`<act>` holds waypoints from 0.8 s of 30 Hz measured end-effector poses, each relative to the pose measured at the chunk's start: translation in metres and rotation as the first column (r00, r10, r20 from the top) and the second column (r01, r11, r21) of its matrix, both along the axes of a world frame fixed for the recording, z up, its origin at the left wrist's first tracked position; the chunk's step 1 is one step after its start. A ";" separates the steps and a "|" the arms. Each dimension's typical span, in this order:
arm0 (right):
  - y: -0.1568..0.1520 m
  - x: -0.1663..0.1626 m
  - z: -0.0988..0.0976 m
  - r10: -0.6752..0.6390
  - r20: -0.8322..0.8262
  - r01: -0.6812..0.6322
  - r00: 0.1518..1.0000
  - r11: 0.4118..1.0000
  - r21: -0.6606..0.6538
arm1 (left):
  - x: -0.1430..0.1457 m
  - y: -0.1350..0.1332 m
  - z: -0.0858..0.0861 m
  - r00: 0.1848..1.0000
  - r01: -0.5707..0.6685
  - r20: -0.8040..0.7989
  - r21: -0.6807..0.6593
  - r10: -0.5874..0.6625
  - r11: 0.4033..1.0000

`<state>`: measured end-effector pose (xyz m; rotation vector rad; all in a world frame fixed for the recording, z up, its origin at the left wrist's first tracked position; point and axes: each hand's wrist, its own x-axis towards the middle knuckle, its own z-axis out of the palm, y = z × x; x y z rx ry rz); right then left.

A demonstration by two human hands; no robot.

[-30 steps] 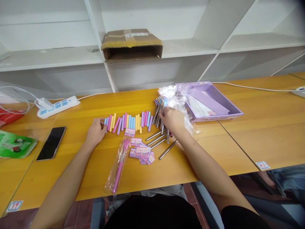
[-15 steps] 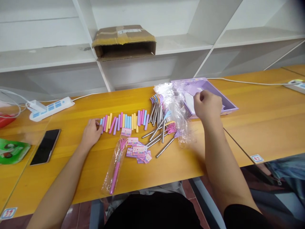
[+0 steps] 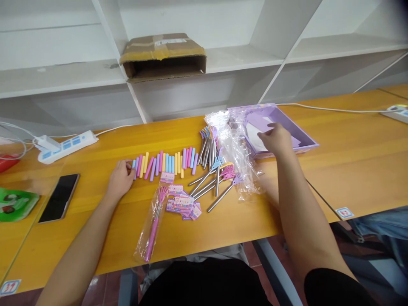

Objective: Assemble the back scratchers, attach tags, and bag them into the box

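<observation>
A row of pink, purple, yellow and blue handle tubes [image 3: 165, 163] lies on the table. At its left end my left hand [image 3: 120, 180] rests, fingers loosely curved and touching or nearly touching the end tube; it grips nothing that I can see. My right hand [image 3: 278, 139] hovers over the near side of a purple box [image 3: 301, 134], thumb and fingers apart, with nothing visible in them. Metal rods with small coloured hand-shaped heads, like back scratchers [image 3: 208, 146], lie in a pile beside clear plastic bags [image 3: 234, 142]. Nearer me is a bagged pink back scratcher [image 3: 153, 236].
Printed cards [image 3: 184, 204] are heaped near the table's middle. On the left lie a phone [image 3: 60, 197], a green packet [image 3: 17, 205] and a power strip [image 3: 72, 145]. A cardboard box [image 3: 164, 49] sits on the shelf behind. Another person's leg [image 3: 379, 223] shows at the right.
My right hand has lowered slightly toward the purple box, and its closed fingers have come apart. My left hand has stayed beside the row of tubes.
</observation>
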<state>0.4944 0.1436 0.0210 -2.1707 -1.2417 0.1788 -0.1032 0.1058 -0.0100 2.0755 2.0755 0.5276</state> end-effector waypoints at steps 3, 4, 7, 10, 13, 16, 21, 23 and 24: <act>-0.012 -0.003 0.013 0.000 -0.036 0.005 0.999 0.989 0.145 | 0.001 0.000 0.001 1.000 -0.004 0.001 -0.018 0.004 1.000; -0.018 -0.006 0.017 0.010 -0.052 0.000 0.999 0.979 0.206 | 0.001 0.000 0.001 1.000 -0.004 -0.001 -0.018 0.004 1.000; -0.038 -0.025 0.026 0.112 -0.124 -0.049 0.986 0.904 0.424 | 0.000 0.001 -0.001 1.000 0.006 -0.010 -0.010 -0.006 1.000; -0.057 -0.052 0.023 0.255 -0.098 -0.202 0.962 0.906 0.373 | -0.001 0.001 -0.003 1.000 0.016 -0.017 -0.018 -0.016 1.000; -0.066 -0.074 0.012 0.456 0.054 -0.459 0.888 0.878 0.136 | -0.002 0.000 -0.003 0.999 0.031 -0.014 -0.013 -0.031 0.999; -0.072 -0.081 0.007 0.520 0.200 -0.528 0.831 0.849 -0.014 | -0.001 -0.001 -0.003 0.999 0.039 -0.013 -0.008 -0.039 0.999; -0.104 -0.066 0.014 0.224 0.322 -0.255 0.920 0.965 0.059 | -0.001 0.000 -0.005 0.999 0.043 -0.025 0.015 -0.043 0.999; -0.125 -0.059 0.012 0.199 0.309 -0.210 0.930 0.978 0.001 | -0.001 0.001 -0.006 0.999 0.043 -0.024 0.019 -0.042 0.999; -0.135 -0.057 0.008 0.206 0.284 -0.194 0.936 0.978 -0.072 | -0.001 0.001 -0.007 0.999 0.040 -0.021 0.018 -0.039 0.999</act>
